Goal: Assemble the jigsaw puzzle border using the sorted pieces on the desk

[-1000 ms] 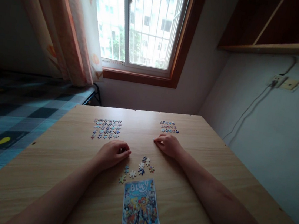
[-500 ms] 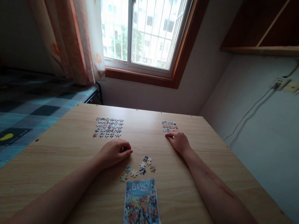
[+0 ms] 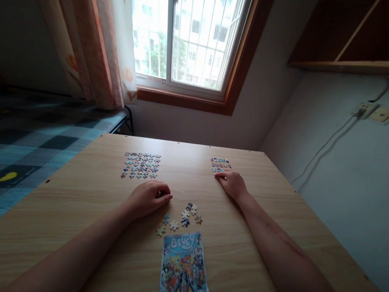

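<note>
My right hand (image 3: 232,183) is at the right-hand group of jigsaw pieces (image 3: 219,165), which lie in short rows. Its fingertips are closed on a small puzzle piece (image 3: 216,175) at the near edge of that group, mostly hidden under them. My left hand (image 3: 150,198) rests on the table with its fingers loosely curled in, and nothing shows in them. Just beyond it, more pieces (image 3: 142,165) are spread in neat rows. Several loose pieces (image 3: 186,215), some pale side up, lie scattered between my two forearms.
A box or card with a Bluey picture (image 3: 185,276) lies near me on the wooden table (image 3: 251,281). To the left is a bed with a checked cover (image 3: 52,139). A window (image 3: 200,34) and curtain (image 3: 100,39) are ahead; a cable (image 3: 326,141) hangs on the right wall.
Both hands stay in the same places, and the pieces keep their arrangement. The view has shifted only very slightly.
</note>
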The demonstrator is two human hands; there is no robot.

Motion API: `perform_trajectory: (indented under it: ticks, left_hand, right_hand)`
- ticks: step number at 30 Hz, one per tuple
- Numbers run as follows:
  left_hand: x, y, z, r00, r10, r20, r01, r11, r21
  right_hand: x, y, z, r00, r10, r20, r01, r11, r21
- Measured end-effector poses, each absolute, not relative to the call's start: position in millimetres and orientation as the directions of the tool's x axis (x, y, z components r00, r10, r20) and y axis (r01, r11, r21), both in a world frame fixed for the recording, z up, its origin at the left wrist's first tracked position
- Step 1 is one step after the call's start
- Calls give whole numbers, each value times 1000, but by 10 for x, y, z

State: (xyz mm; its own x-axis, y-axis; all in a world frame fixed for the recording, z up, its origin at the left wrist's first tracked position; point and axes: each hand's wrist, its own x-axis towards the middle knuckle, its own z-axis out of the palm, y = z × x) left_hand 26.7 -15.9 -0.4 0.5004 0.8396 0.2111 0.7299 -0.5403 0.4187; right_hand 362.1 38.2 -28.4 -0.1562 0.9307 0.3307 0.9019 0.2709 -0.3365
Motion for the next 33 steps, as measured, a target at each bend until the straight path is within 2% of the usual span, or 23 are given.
perform_trajectory:
  ticks: [16, 33]
  left_hand:
    - [283, -161, 11, 511, 834, 210, 719, -548, 426]
    - [279, -160, 11, 514, 830, 216, 720, -554, 417]
  right_hand:
    - [3648, 386, -316, -125, 923, 364, 888, 268, -374]
    - [3591, 351, -273, -126, 934, 334, 904, 246, -349]
